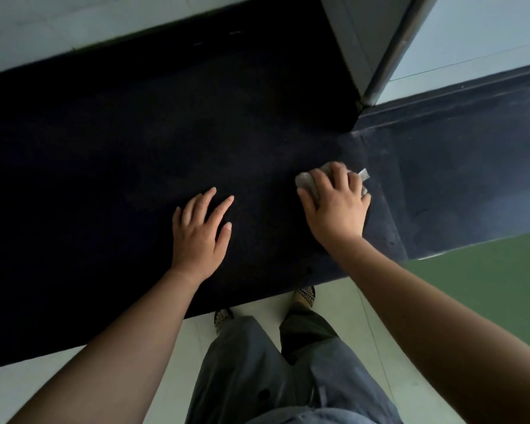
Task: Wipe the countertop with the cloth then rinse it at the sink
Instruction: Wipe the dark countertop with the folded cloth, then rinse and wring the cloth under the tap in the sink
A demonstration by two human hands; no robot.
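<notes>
the task looks to be in its first half: the wiping is under way and the rinse has not begun. the right hand (337, 206) lies palm down on a crumpled pale grey cloth (307, 181), fingers spread and curled over it, pressing it onto the dark table (135, 142); bits of the cloth show past the fingertips and at the thumb side. the cloth sits toward the right of the surface, just where the deep black part meets a lighter, bluish stretch that runs off to the right. the left hand (201, 229) holds nothing; it rests flat and open on the table, fingers loosely spread, well apart from the cloth, and seems to serve as a brace

how much of the table has been covered cannot be told: the surface is dark and shows no clear wet streaks or crumbs, so no wiped area can be set apart from an unwiped one. judging by the cloth's place at the right, the broad left and far parts may still need passes, though that is a guess

no sink or tap is in view, so the rinse is wholly left to do, and the person would have to carry the cloth somewhere outside this view. a grey metal frame (389, 47) rises at the far right corner; below are the person's trousers (257, 377) and sandalled feet on a pale floor (28, 384)
</notes>
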